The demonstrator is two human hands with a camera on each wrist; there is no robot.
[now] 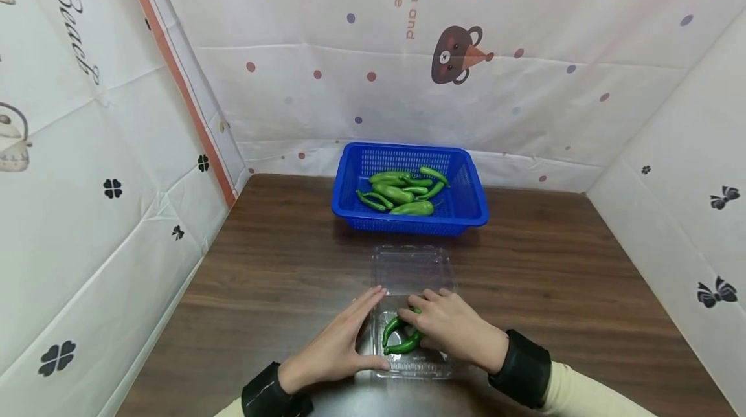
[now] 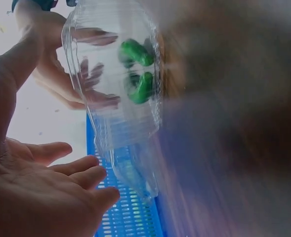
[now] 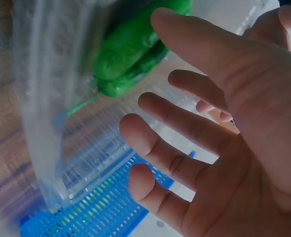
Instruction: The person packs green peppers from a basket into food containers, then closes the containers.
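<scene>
We are resting our left hand [image 1: 335, 342] flat against the left side of a clear plastic box [image 1: 412, 365], near the bottom centre of the head view, fingers straight and together, thumb along the box's near edge. Our right hand [image 1: 449, 326] is lying over the box from the right, its fingers spread and relaxed, fingertips touching the green peppers [image 1: 399, 336] inside; it is not pinching anything as far as we can tell. Two peppers seem to be lying in the tray, directly under and just left of the right fingers. The box's lid [image 1: 412, 268] is lying open and flat on the brown surface [image 1: 262, 274], toward the upper part of the frame. Beyond it, at the centre, a blue basket [image 1: 466, 210] is holding several more peppers [image 1: 402, 191], well apart from both hands. We judge the packing as only begun: a couple in, many left, lid not yet closed.
</scene>
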